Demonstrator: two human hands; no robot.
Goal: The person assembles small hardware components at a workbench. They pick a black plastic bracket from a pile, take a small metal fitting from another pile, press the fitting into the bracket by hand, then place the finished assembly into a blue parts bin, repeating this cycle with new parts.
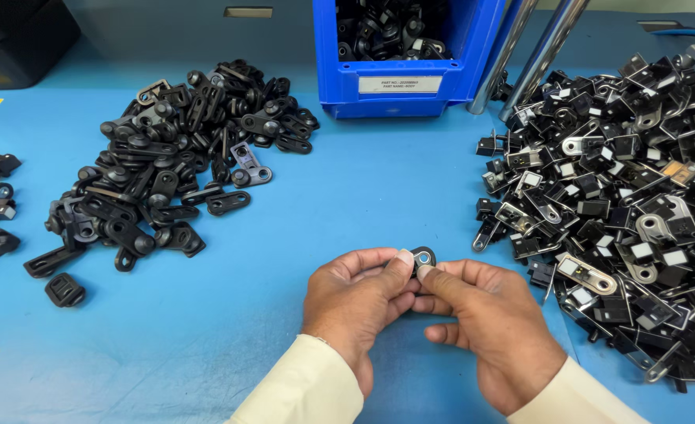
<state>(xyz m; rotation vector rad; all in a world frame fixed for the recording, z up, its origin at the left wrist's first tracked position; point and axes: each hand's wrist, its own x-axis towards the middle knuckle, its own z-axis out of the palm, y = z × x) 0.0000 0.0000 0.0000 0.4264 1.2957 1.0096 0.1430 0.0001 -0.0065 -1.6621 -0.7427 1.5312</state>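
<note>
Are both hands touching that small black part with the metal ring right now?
Touching. The head view shows the left hand and right hand pinching the small black part between their fingertips, above the blue table.

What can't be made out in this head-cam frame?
- Small black part, head view: mostly covered by the fingertips of the left hand and right hand; only a ringed end shows.
- Blue bin: top cut off by the frame edge.
- Right pile of black and metal parts: runs off the right edge.
- Black box, top left corner: cropped, kind unclear.
</note>
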